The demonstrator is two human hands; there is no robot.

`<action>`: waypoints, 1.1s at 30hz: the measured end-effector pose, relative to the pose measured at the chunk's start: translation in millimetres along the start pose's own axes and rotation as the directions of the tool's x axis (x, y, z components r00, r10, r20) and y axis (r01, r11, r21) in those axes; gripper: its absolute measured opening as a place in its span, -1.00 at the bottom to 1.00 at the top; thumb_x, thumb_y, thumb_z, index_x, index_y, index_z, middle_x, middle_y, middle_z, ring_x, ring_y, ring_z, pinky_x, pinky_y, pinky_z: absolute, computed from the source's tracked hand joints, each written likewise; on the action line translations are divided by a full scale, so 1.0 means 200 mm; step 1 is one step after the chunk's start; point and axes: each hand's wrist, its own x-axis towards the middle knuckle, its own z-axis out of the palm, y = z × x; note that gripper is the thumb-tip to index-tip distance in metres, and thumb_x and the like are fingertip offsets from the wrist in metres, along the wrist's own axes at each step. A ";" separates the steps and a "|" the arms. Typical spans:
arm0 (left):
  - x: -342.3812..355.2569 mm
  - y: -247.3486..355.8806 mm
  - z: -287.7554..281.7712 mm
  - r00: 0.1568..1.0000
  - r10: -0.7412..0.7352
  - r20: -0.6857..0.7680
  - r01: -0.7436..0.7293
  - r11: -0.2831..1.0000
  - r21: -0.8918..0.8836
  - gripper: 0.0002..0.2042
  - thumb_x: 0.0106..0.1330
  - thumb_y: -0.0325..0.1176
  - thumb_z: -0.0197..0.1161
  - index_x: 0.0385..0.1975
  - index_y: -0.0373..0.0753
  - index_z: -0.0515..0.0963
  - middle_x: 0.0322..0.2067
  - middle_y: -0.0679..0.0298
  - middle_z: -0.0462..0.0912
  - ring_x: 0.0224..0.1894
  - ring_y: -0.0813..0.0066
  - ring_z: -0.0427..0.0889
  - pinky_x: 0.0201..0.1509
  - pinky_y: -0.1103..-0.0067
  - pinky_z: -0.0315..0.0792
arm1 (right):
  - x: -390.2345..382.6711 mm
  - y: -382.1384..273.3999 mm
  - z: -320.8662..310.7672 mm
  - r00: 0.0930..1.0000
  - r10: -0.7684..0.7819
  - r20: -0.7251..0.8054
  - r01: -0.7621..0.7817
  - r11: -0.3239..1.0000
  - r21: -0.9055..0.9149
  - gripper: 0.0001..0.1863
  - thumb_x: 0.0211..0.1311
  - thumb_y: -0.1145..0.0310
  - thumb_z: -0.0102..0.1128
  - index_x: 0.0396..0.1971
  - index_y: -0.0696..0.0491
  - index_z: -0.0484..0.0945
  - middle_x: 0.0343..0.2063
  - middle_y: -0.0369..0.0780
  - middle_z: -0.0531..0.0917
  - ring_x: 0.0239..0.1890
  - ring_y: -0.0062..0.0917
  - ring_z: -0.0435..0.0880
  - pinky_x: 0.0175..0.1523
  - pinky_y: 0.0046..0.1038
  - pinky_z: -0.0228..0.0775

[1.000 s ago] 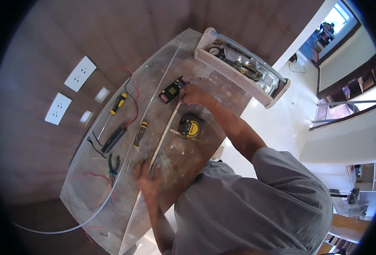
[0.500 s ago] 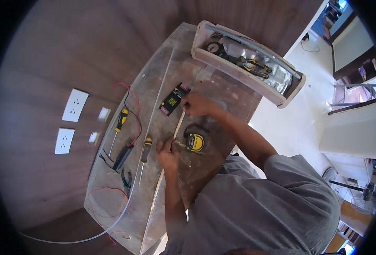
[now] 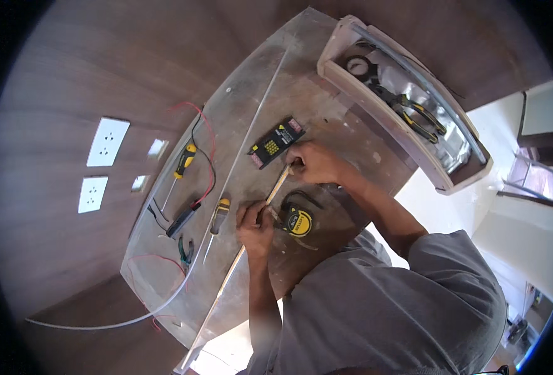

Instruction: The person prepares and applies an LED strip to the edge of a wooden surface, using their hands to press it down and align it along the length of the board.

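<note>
Pale and thin, the strip (image 3: 279, 187) slants across the worktop (image 3: 345, 140), its upper end pinched in the right hand (image 3: 320, 164) while the left hand (image 3: 255, 232) grips it lower down. A short span shows between the hands; the rest runs on below the left. Just beyond the right hand lies a black box (image 3: 276, 142); a tape measure (image 3: 299, 222) sits beside the left. The worktop, marked and brownish, meets a wood-look wall (image 3: 145, 69) with white sockets (image 3: 108, 142). Screwdrivers (image 3: 220, 215), pliers (image 3: 186, 251) and a toolbox (image 3: 382, 115) share it. Pale floor (image 3: 439, 200) shows to the right.
</note>
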 end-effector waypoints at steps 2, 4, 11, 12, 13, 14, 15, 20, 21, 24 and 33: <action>0.01 0.02 0.03 1.000 0.003 -0.006 -0.002 1.000 0.027 -0.79 0.20 -0.59 0.43 -0.16 -0.27 0.77 -0.23 0.18 0.75 -0.21 0.34 0.76 -0.15 0.47 0.63 | 0.00 0.03 0.01 1.000 -0.024 -0.013 0.023 0.999 -0.033 -0.75 0.04 0.49 0.39 -0.23 0.19 0.71 -0.32 -0.05 0.76 -0.25 -0.18 0.77 -0.10 -0.23 0.60; 0.01 0.05 0.07 0.999 -0.045 -0.031 0.045 0.999 0.003 -0.77 0.15 -0.60 0.43 -0.19 -0.22 0.75 -0.19 0.15 0.74 -0.10 0.11 0.71 0.05 0.32 0.57 | 0.00 0.05 0.03 0.996 -0.086 -0.019 0.086 0.996 -0.024 -0.75 0.05 0.48 0.39 -0.23 0.19 0.67 -0.35 -0.03 0.75 -0.28 -0.14 0.77 -0.12 -0.22 0.60; 0.03 0.11 0.10 0.996 0.015 -0.091 -0.012 1.000 0.027 -0.80 0.14 -0.62 0.43 -0.24 -0.25 0.73 -0.20 0.14 0.74 -0.12 0.11 0.72 0.03 0.30 0.58 | -0.02 0.02 0.02 0.984 -0.175 -0.031 0.173 0.983 -0.068 -0.76 0.11 0.47 0.41 -0.21 0.16 0.61 -0.33 0.01 0.73 -0.23 -0.03 0.76 -0.13 -0.14 0.59; 0.04 0.10 0.10 0.993 0.048 -0.105 -0.044 0.998 0.035 -0.80 0.14 -0.63 0.42 -0.24 -0.25 0.73 -0.19 0.14 0.74 -0.13 0.11 0.72 0.02 0.30 0.58 | -0.01 0.03 0.04 0.979 -0.195 -0.050 0.190 0.977 -0.095 -0.77 0.14 0.46 0.41 -0.21 0.16 0.61 -0.32 0.01 0.73 -0.23 -0.01 0.75 -0.13 -0.13 0.58; 0.04 0.10 0.10 0.990 0.082 -0.117 -0.077 0.996 0.045 -0.80 0.14 -0.64 0.42 -0.25 -0.26 0.73 -0.19 0.14 0.74 -0.13 0.11 0.72 0.02 0.30 0.58 | -0.01 0.04 0.05 0.974 -0.216 -0.069 0.206 0.971 -0.123 -0.78 0.17 0.45 0.41 -0.21 0.15 0.62 -0.31 0.01 0.73 -0.24 0.01 0.74 -0.14 -0.12 0.58; 0.04 0.09 0.11 0.990 0.075 -0.121 -0.069 0.996 0.050 -0.80 0.14 -0.64 0.42 -0.25 -0.26 0.73 -0.19 0.14 0.74 -0.13 0.11 0.72 0.02 0.30 0.58 | -0.01 0.05 0.06 0.974 -0.220 -0.062 0.211 0.970 -0.117 -0.78 0.17 0.45 0.41 -0.21 0.15 0.62 -0.31 0.01 0.73 -0.24 0.01 0.74 -0.14 -0.12 0.58; 0.05 0.11 0.10 0.989 0.083 -0.121 -0.078 0.996 0.044 -0.81 0.14 -0.64 0.42 -0.25 -0.27 0.72 -0.20 0.14 0.74 -0.13 0.11 0.72 0.02 0.30 0.58 | -0.02 0.05 0.06 0.979 -0.191 -0.069 0.180 0.974 -0.134 -0.79 0.19 0.45 0.42 -0.21 0.15 0.62 -0.31 0.00 0.73 -0.25 -0.01 0.74 -0.14 -0.13 0.58; 0.05 0.12 0.13 0.989 0.080 -0.125 -0.078 0.997 0.025 -0.81 0.13 -0.65 0.41 -0.26 -0.28 0.72 -0.21 0.13 0.73 -0.12 0.10 0.70 0.01 0.29 0.57 | -0.01 0.05 0.02 0.988 -0.141 -0.066 0.136 0.988 -0.068 -0.79 0.20 0.43 0.45 -0.22 0.15 0.63 -0.33 -0.02 0.72 -0.28 -0.09 0.75 -0.14 -0.15 0.58; 0.05 0.13 0.12 0.990 0.079 -0.117 -0.074 0.996 0.048 -0.83 0.15 -0.63 0.41 -0.27 -0.28 0.72 -0.22 0.11 0.74 -0.12 0.09 0.72 0.03 0.30 0.58 | -0.01 0.04 0.02 0.990 -0.131 -0.058 0.127 0.990 -0.057 -0.79 0.20 0.43 0.46 -0.23 0.14 0.63 -0.33 -0.03 0.72 -0.29 -0.13 0.75 -0.15 -0.16 0.58; 0.04 0.12 0.09 0.994 0.039 -0.101 -0.031 0.997 0.073 -0.85 0.18 -0.60 0.40 -0.26 -0.28 0.72 -0.22 0.08 0.74 -0.11 0.05 0.72 0.04 0.30 0.58 | 0.01 0.06 0.07 0.991 -0.134 -0.019 0.132 0.989 -0.070 -0.80 0.20 0.43 0.46 -0.24 0.13 0.63 -0.34 -0.05 0.72 -0.30 -0.19 0.75 -0.15 -0.19 0.58; -0.03 0.16 -0.01 0.999 0.001 -0.048 0.007 0.987 0.162 -0.53 0.22 -0.30 0.51 0.17 -0.12 0.65 0.13 0.06 0.66 0.24 -0.02 0.59 0.42 0.14 0.36 | -0.01 0.05 0.00 0.991 -0.124 -0.044 0.122 0.992 -0.036 -0.78 0.19 0.50 0.47 -0.17 0.10 0.67 -0.38 -0.14 0.72 -0.38 -0.47 0.72 -0.22 -0.36 0.55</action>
